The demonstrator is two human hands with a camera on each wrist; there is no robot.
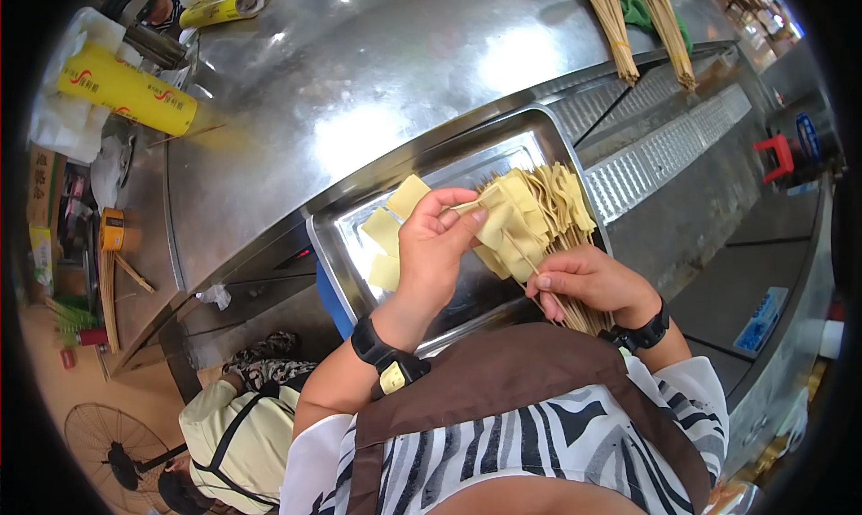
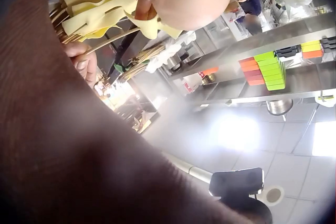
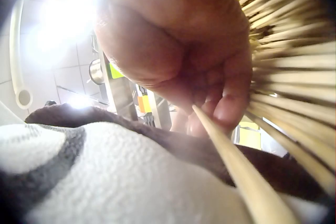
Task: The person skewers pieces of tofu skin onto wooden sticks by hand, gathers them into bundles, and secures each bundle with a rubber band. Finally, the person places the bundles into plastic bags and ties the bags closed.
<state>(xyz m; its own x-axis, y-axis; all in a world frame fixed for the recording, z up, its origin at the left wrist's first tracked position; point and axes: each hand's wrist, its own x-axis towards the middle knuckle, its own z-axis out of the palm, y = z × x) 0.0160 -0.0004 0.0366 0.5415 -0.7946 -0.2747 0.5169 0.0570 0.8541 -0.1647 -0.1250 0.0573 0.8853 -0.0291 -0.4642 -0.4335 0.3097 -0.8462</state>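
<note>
My left hand (image 1: pixel 431 250) pinches a folded pale yellow bean-curd sheet (image 1: pixel 496 229) between thumb and fingers. A thin bamboo skewer (image 1: pixel 523 254) runs from this sheet to my right hand (image 1: pixel 588 283), which grips its lower part. In the right wrist view the skewer (image 3: pixel 226 153) sticks out past the curled fingers. Filled skewers with wavy sheets (image 1: pixel 561 196) lie piled at the right of a metal tray (image 1: pixel 462 313), their bare sticks (image 3: pixel 294 82) beside my right hand. Flat loose sheets (image 1: pixel 382 232) lie at the tray's left, partly behind my left hand.
Behind the tray stretches a steel counter (image 1: pixel 359 93). Yellow film rolls (image 1: pixel 135 93) lie at its left. Bundles of skewers (image 1: pixel 612 35) lie at the back right. Another person (image 1: pixel 238 434) is at the lower left, near a fan (image 1: pixel 115 457).
</note>
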